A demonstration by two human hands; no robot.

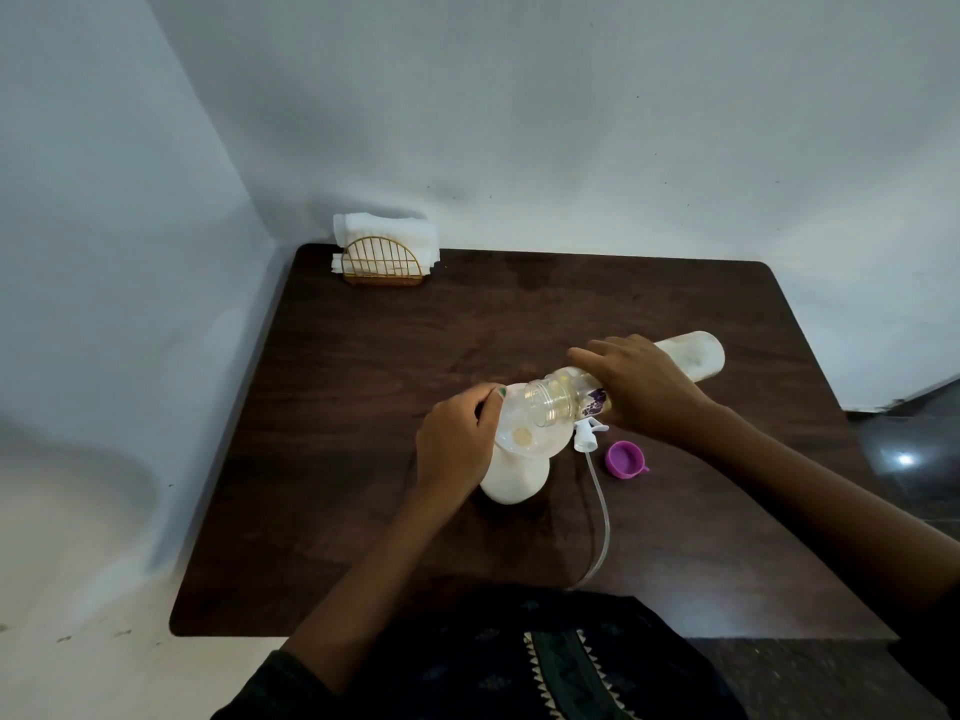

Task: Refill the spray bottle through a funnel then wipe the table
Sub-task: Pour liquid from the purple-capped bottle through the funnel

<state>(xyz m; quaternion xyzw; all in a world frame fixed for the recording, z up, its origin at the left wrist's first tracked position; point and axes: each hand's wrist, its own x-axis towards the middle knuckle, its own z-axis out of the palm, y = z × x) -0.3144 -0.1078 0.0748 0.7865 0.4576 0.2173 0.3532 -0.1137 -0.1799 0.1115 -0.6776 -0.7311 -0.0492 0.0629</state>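
A white spray bottle (511,483) stands on the dark wooden table (395,387) with a translucent funnel (524,436) in its neck. My left hand (457,441) grips the funnel's left rim. My right hand (644,389) holds a clear refill bottle (691,356) tipped almost flat, its open mouth over the funnel. Pale yellowish liquid shows at the funnel's bottom. The white spray head (587,433) with its long clear tube (602,517) lies on the table right of the spray bottle. A purple cap (625,459) lies beside it.
A gold wire holder with white napkins (382,252) stands at the table's far left corner, against the wall. Walls run along the table's left and far sides. A dark floor shows past the right edge. My dark patterned clothing fills the near bottom.
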